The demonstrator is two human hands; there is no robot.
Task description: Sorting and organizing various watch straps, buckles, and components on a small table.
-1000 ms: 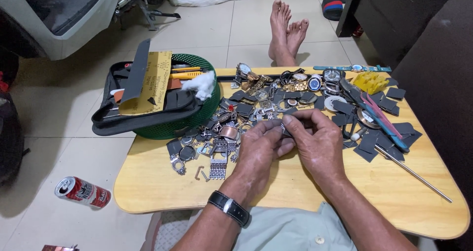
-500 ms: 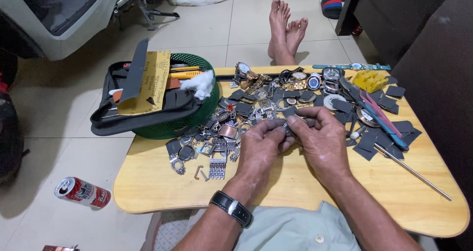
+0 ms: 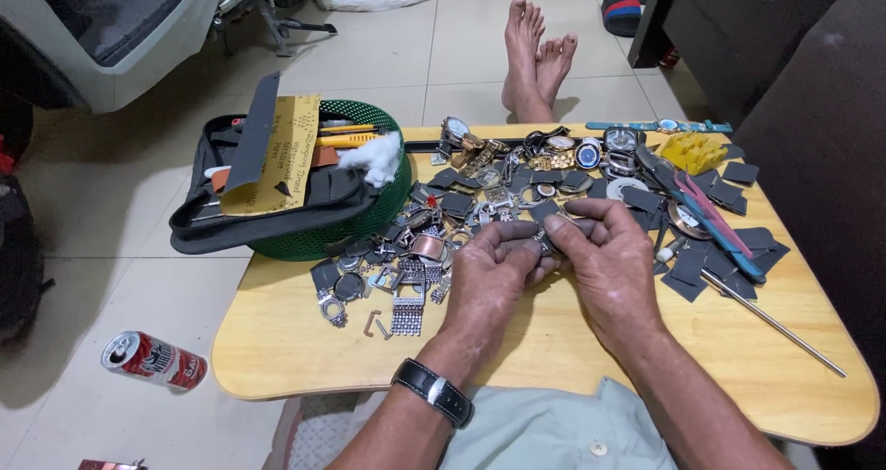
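Both hands meet over the middle of the tabletop (image 3: 554, 359), and a small dark piece (image 3: 544, 240), seemingly a watch part or a bit of abrasive pad, sits pinched between them. The left hand (image 3: 494, 271) has its fingers (image 3: 517, 233) curled shut on the piece's left side; the right hand (image 3: 609, 258) closes its fingers (image 3: 574, 233) on the other side, thumb and forefinger tips nearly touching the left ones. The piece lies right at the fingertips, in the narrow space where the two sets meet, lifted just off the wood. Its long axis looks to run roughly left to right, from one hand to the other, though most of it is hidden, so I cannot be sure. Neither hand is nearer: both are on it.

Counts, as far as they can be made:
- One pinched piece.
- One wristwatch (image 3: 434, 391) on the left wrist, behind the fingers.
- One metal link band (image 3: 406, 308) lying flat to the left of the fingers, near them.
- One heap of watch cases, dials and bands (image 3: 544, 156) just beyond the fingers; too many and too tangled to count.
- A scatter of dark square pads (image 3: 738, 170) to the right and beyond, also too many to count.
- One thin metal rod (image 3: 784, 322) well to the right.
- One green basket (image 3: 369, 221) with a black pouch (image 3: 277, 216) across it, far left and beyond.
- One drink can (image 3: 152, 361) on the floor, well to the left.
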